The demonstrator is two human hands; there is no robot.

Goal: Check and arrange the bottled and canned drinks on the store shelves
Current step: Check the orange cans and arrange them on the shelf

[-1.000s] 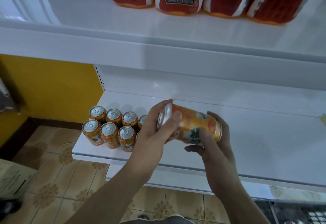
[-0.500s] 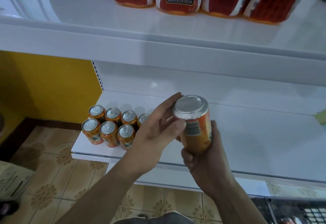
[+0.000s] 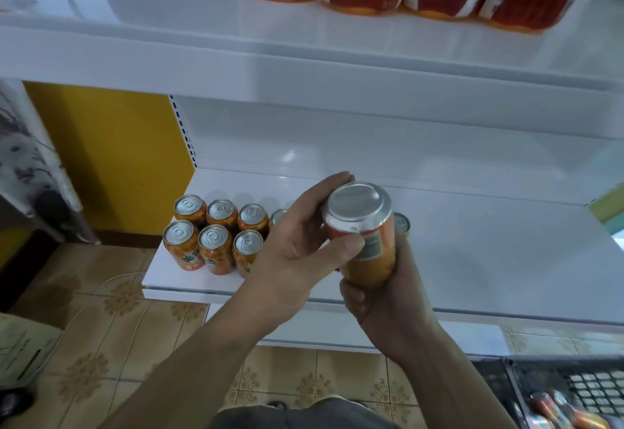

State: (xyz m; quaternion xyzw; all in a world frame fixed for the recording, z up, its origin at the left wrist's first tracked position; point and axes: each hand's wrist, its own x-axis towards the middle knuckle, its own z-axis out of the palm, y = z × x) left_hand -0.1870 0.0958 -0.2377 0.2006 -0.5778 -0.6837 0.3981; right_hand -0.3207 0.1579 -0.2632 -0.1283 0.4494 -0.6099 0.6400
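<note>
Tipped from sideways, the orange drink can (image 3: 374,253) now stands base-up (likely for date checking): right hand (image 3: 383,307) grips its body, left hand (image 3: 292,260) pinches the rim.

Lower shelf (image 3: 489,260) open right of middle, near edge to back wall. Orange cans (image 3: 216,236) in two rows crowd left end. Upper shelf (image 3: 304,81) caps headroom. Left hand (image 3: 297,253), right hand (image 3: 388,303) gripping held can (image 3: 364,226) block near-middle.

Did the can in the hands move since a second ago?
Yes. The can lay sideways along the shelf then; now it stands on end, plain end up, in about the same spot.
</note>
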